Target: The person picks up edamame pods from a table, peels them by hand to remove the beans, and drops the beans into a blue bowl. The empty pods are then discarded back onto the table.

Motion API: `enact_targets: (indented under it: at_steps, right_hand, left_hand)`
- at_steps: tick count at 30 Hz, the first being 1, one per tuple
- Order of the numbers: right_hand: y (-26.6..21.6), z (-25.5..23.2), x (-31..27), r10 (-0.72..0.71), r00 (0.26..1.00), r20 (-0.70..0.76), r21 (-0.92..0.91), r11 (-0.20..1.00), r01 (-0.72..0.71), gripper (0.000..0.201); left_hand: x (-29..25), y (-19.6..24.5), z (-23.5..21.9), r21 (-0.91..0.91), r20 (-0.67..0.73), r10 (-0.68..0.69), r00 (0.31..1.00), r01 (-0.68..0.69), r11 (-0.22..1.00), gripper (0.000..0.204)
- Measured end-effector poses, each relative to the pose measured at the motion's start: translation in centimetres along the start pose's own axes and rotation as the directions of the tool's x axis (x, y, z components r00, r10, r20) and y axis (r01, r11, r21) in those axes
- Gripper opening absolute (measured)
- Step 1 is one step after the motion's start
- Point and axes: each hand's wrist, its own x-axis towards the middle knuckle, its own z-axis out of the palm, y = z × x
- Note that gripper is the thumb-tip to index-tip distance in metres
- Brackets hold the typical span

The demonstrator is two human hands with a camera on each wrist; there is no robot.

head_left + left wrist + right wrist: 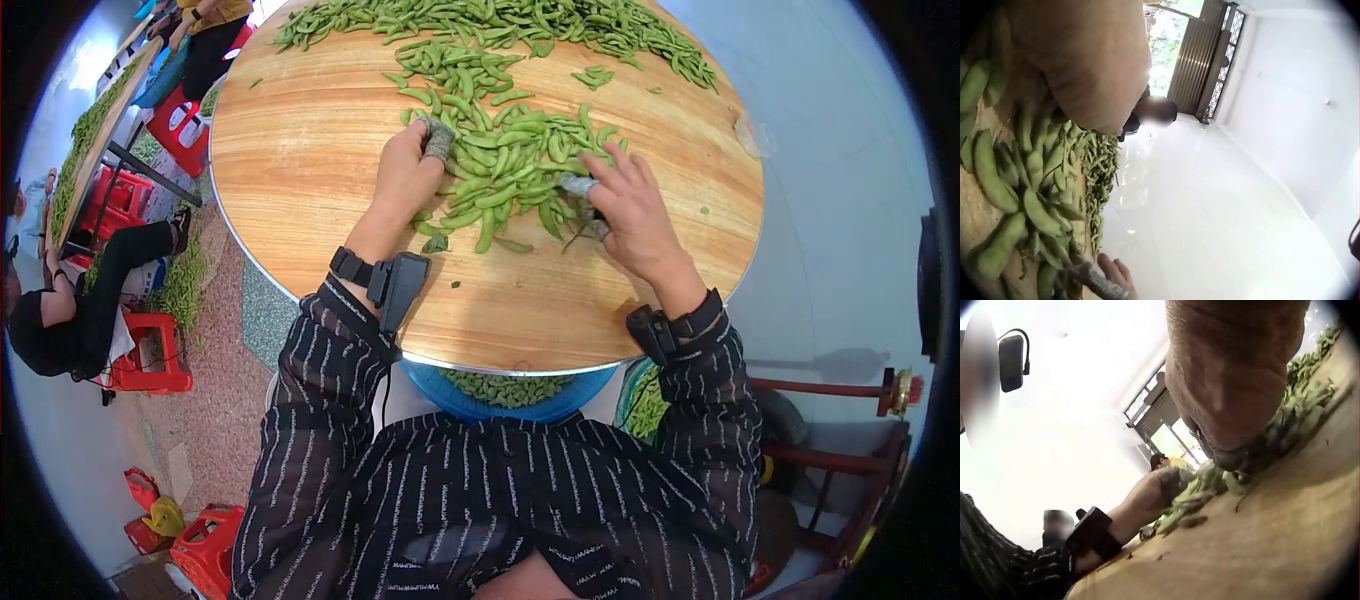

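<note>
A loose pile of green soybean pods [505, 165] lies on the round wooden table [310, 150]. At the pile's left edge is my left hand [408, 172], its fingers bent and a grey wrap on one digit; I cannot tell whether it grips a pod. My right hand [632, 212] is over the pile's right side, thumb and forefinger in grey wraps among the pods, the other fingers stretched out. A thin dark stem [573, 238] shows beside its thumb. In the left wrist view, pods [1041, 212] lie close under the left hand.
A larger heap of pods [500, 22] spreads along the table's far side. Below the near edge sits a blue basin [435, 393] of shelled beans. Red stools [165, 355] and a seated person [95, 300] are at the left. A clear plastic piece [752, 137] hangs at the right rim.
</note>
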Motion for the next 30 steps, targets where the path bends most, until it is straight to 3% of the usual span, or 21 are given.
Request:
enact_targets:
  at_steps: [3, 4, 5, 6, 8, 9, 11, 12, 13, 15, 19, 21, 22, 24, 25, 27, 30]
  right_hand:
    - [-0.1, -0.3, -1.2, 0.063, 0.991, -0.117, 0.078, 0.995, -0.054, 0.037]
    - [-1.0, -0.4, -2.2, 0.283, 0.959, -0.032, 0.242, 0.933, -0.267, 0.033]
    - [-2.0, -0.5, -3.3, 0.473, 0.877, 0.083, 0.377, 0.8, -0.467, 0.03]
    - [-2.9, -0.6, -4.2, 0.48, 0.874, 0.079, 0.374, 0.798, -0.472, 0.03]
    - [-4.5, -0.8, -5.8, 0.568, 0.79, 0.232, 0.512, 0.619, -0.596, 0.03]
    - [-5.2, -0.8, -6.5, 0.575, 0.787, 0.226, 0.509, 0.619, -0.599, 0.03]
    - [-6.1, 0.4, -7.9, 0.665, 0.729, 0.163, 0.641, 0.49, -0.59, 0.032]
    - [-5.9, 2.1, -8.9, 0.659, 0.749, 0.064, 0.68, 0.521, -0.516, 0.035]
    - [-6.1, 2.5, -9.2, 0.667, 0.742, 0.066, 0.679, 0.515, -0.523, 0.035]
    - [-6.3, 2.9, -9.1, 0.628, 0.769, -0.122, 0.599, 0.664, -0.447, 0.035]
    - [-6.0, 3.0, -9.3, 0.642, 0.766, -0.049, 0.575, 0.645, -0.504, 0.034]
    - [-6.5, 2.7, -9.0, 0.761, 0.649, 0.017, 0.734, 0.431, -0.524, 0.034]
    - [-6.3, 3.0, -9.2, 0.763, 0.647, 0.015, 0.733, 0.432, -0.526, 0.034]
    - [-6.0, 3.7, -9.5, 0.702, 0.705, -0.1, 0.694, 0.557, -0.456, 0.036]
    - [-5.8, 3.6, -9.6, 0.705, 0.702, -0.102, 0.692, 0.557, -0.459, 0.036]
    - [-5.5, 3.3, -9.9, 0.621, 0.781, -0.065, 0.581, 0.66, -0.477, 0.038]
    - [-6.1, 3.0, -9.4, 0.693, 0.717, -0.072, 0.676, 0.563, -0.476, 0.035]
  left_hand:
    - [-0.3, 0.4, 0.0, -0.126, 0.011, -0.037, 0.999, 0.038, 0.991, 0.012]
    - [-0.3, 0.7, -0.1, -0.144, 0.029, 0.054, 0.998, -0.05, 0.988, 0.011]
    - [-0.4, 1.1, -0.1, -0.165, 0.046, 0.147, 0.988, -0.138, 0.977, 0.011]
    - [-0.9, 1.8, 0.0, -0.168, 0.053, 0.153, 0.987, -0.142, 0.976, 0.011]
    - [-2.3, 3.6, 0.3, -0.204, 0.225, 0.242, 0.944, -0.198, 0.959, 0.015]
    - [-2.8, 4.5, 0.6, -0.21, 0.229, 0.25, 0.941, -0.203, 0.956, 0.015]
    - [-3.6, 5.5, 1.0, 0.14, 0.373, 0.262, 0.89, -0.334, 0.932, 0.018]
    - [-3.6, 5.4, 1.3, 0.207, 0.426, 0.249, 0.87, -0.361, 0.909, 0.02]
    - [-3.8, 5.3, 1.5, 0.203, 0.435, 0.248, 0.866, -0.363, 0.91, 0.02]
    - [-3.9, 5.2, 1.9, 0.284, 0.374, 0.28, 0.884, -0.397, 0.872, 0.019]
    - [-4.2, 5.6, 1.8, 0.421, 0.365, 0.246, 0.898, -0.394, 0.817, 0.018]
    - [-4.2, 5.8, 1.9, 0.435, 0.385, 0.231, 0.893, -0.397, 0.808, 0.018]
    - [-4.2, 5.7, 1.9, 0.433, 0.388, 0.234, 0.892, -0.4, 0.808, 0.018]
    - [-4.1, 5.6, 1.8, 0.49, 0.443, 0.25, 0.861, -0.465, 0.737, 0.014]
    - [-4.1, 5.6, 1.8, 0.487, 0.445, 0.252, 0.859, -0.468, 0.737, 0.014]
    - [-4.2, 5.6, 1.8, 0.501, 0.455, 0.288, 0.843, -0.51, 0.699, 0.012]
    - [-4.1, 5.3, 1.9, 0.509, 0.46, 0.284, 0.841, -0.512, 0.692, 0.015]
